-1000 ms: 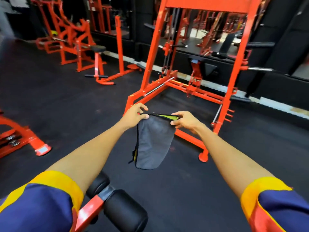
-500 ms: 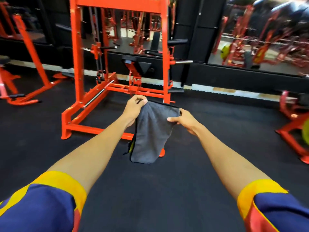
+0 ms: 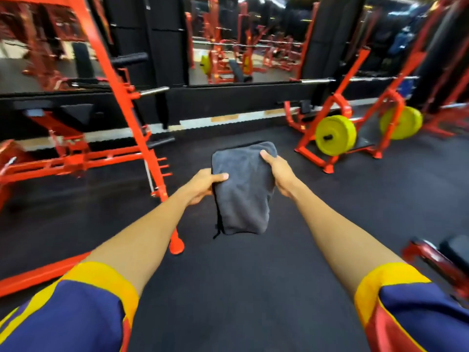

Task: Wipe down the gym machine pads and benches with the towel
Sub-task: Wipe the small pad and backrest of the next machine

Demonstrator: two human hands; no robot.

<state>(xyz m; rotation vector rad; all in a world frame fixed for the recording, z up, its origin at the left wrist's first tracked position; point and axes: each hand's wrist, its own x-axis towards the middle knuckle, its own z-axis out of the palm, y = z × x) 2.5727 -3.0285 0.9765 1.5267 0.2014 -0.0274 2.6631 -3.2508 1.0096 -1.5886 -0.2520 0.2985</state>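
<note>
Both arms are out, the left hand [image 3: 203, 185] pinching the grey towel [image 3: 243, 199] by its left edge and the right hand [image 3: 278, 171] gripping its top right corner, so its long side hangs straight down over the black floor [image 3: 253, 275] near the orange rack [image 3: 119, 97].

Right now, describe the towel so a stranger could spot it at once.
Find the black floor between the orange rack and the yellow plates. Over it, the left hand and right hand hold the towel out front. It is the only grey cloth among orange steel.
</note>
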